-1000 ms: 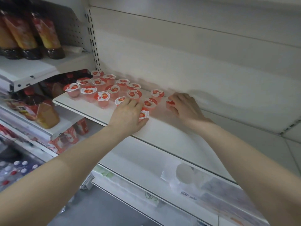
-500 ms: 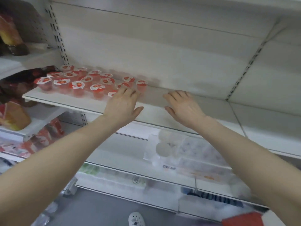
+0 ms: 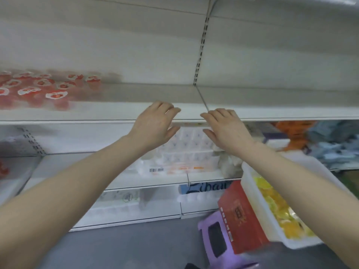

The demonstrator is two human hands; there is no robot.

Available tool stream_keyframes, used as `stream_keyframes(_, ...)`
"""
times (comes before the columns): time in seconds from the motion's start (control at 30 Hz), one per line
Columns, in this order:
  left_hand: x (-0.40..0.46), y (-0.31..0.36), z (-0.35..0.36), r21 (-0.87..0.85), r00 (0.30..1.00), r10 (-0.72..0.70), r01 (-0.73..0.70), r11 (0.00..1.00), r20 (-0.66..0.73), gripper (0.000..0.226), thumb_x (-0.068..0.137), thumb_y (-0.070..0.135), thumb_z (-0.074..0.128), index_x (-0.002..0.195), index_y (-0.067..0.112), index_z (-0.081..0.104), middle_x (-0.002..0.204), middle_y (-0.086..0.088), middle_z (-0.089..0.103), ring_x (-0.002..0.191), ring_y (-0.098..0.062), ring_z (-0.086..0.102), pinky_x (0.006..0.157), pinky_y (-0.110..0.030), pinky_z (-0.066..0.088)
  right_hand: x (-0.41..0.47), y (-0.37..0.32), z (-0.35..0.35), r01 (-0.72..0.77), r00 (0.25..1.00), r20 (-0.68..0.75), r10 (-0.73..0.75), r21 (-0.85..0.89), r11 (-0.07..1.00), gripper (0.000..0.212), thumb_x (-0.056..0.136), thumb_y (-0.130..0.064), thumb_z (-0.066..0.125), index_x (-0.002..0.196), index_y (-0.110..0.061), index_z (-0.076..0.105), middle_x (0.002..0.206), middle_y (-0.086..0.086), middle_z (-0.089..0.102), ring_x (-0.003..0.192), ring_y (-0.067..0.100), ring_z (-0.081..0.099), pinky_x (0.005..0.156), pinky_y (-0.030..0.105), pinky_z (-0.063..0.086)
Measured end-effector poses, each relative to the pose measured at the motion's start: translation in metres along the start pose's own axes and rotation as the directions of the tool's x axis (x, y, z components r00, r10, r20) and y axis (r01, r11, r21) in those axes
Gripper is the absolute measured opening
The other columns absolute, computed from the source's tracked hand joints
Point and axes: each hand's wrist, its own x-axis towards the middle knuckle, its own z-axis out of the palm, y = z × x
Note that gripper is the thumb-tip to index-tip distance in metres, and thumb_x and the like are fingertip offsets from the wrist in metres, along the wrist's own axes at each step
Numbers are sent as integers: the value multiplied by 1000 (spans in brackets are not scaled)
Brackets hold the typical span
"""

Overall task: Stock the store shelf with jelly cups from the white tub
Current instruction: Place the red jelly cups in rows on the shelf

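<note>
Both hands hang in front of the shelf edge with nothing in them: the left hand and the right hand are released, fingers loosely spread, palms facing down and slightly toward each other. They sit just off the front lip, near the seam where two shelf boards meet.

The jelly cups already stocked stand in a cluster at the far left of that shelf, red-and-white lids up, packed close so the row fills from the left and leaves the bare stretch to the right for more (the picture is blurred there, so a count is not possible).

The white tub sits low on the right, beside a red box and above a purple stool, under the right forearm. It holds yellow-lidded cups, within easy reach of the shelf. With both hands free and the tub far from bare, the likely next step is a reach down for another handful.
</note>
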Motion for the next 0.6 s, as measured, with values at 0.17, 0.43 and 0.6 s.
stream_keyframes(0.17, 33, 76, 32, -45, 990, 141, -139, 989, 29, 47, 85, 34, 65, 122, 7, 59, 113, -12, 61, 104, -33, 53, 88, -40, 47, -85, 51, 0, -120, 992, 32, 122, -53, 991, 45, 85, -37, 52, 121, -11, 60, 106, 8, 64, 98, 31, 57, 82, 41, 41)
stream_keyframes(0.43, 98, 225, 105, -190, 963, 263, -249, 950, 53, 47, 85, 34, 64, 123, 8, 58, 113, -12, 62, 103, -33, 53, 86, -40, 47, -241, 158, 8, -258, 945, 189, 265, -62, 964, 47, 87, -35, 57, 126, -8, 57, 114, 11, 64, 104, 34, 58, 85, 44, 46)
stream_keyframes(0.6, 125, 310, 162, -282, 943, 317, -278, 918, 100, 47, 85, 37, 65, 123, 10, 59, 114, -9, 62, 106, -31, 54, 87, -38, 46, -329, 234, 24, -361, 865, 333, 376, -107, 926, 51, 84, -30, 69, 129, -11, 55, 117, 8, 63, 105, 32, 59, 86, 43, 45)
